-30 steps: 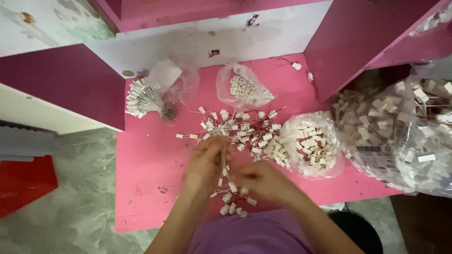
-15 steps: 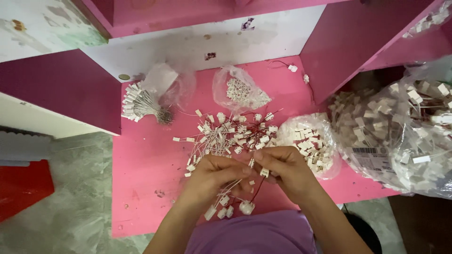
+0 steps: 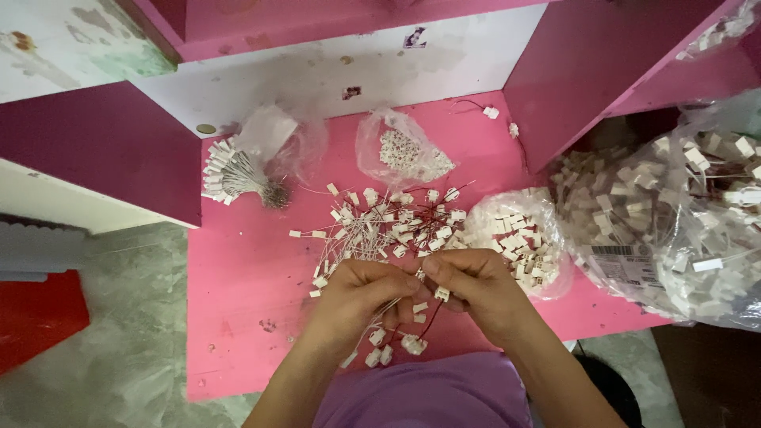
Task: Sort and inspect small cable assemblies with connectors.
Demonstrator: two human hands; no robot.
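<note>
Pinching a small white connector (image 3: 441, 293) between curled fingertips, the right hand (image 3: 476, 287) sits at the near centre of the pink surface (image 3: 246, 277), closed on that part; the left hand (image 3: 358, 293), fingers folded in, grips a bundle of thin wires (image 3: 386, 307) that runs down to more white connectors hanging below both hands (image 3: 396, 347); the two hands meet fingertip to fingertip above the near edge of the surface.

Just beyond the hands lies a loose heap of wired white connectors (image 3: 388, 226), some with red leads, spread across the middle of the surface; to its right, touching the heap's edge, stands an open clear bag of white plastic housings (image 3: 519, 238); further back sits a smaller clear bag of white parts (image 3: 404, 154); at the back left lies a tied bunch of wired connectors (image 3: 234, 176) fanned out beside a crumpled clear bag (image 3: 277, 135).

A large clear sack of white parts (image 3: 682, 218) rests to the right, beyond a pink upright panel (image 3: 587, 71); a red object (image 3: 36, 317) lies on the floor at left.
</note>
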